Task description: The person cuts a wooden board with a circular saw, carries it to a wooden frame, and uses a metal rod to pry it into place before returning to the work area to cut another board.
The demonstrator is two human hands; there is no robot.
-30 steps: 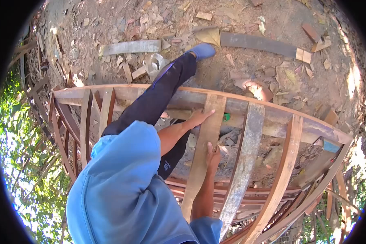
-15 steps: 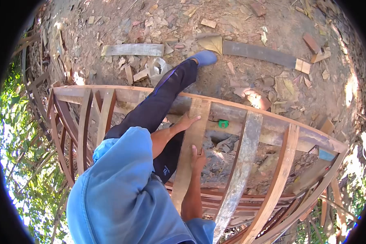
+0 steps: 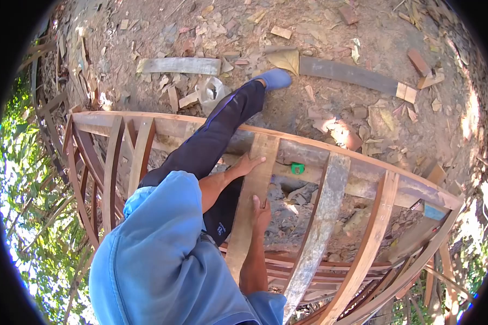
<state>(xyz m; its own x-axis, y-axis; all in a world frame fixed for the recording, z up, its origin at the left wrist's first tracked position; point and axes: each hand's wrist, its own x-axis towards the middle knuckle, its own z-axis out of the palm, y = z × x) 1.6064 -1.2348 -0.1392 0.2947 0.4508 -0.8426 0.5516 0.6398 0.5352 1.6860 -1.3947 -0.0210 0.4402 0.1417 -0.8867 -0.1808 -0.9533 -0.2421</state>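
Note:
A wooden plank (image 3: 250,200) lies crosswise over the curved wooden frame, its far end near the long rim board (image 3: 309,142). My left hand (image 3: 246,164) grips its left edge near that end, thumb over the top face. Nearer to me, my right hand (image 3: 262,214) holds the right edge, with its fingers partly hidden. Just right of the plank, a green tape measure (image 3: 297,168) rests by the far side of the frame.
More cross ribs stand to the right, including a weathered rib (image 3: 322,216) and a brown rib (image 3: 371,233). My shod foot (image 3: 277,79) is on the ground beyond the rim, beside a plastic bag (image 3: 211,93). Loose boards (image 3: 352,75) and wood scraps lie around.
The plank and both hands have shifted very slightly left in view. My grip on the plank looks the same.

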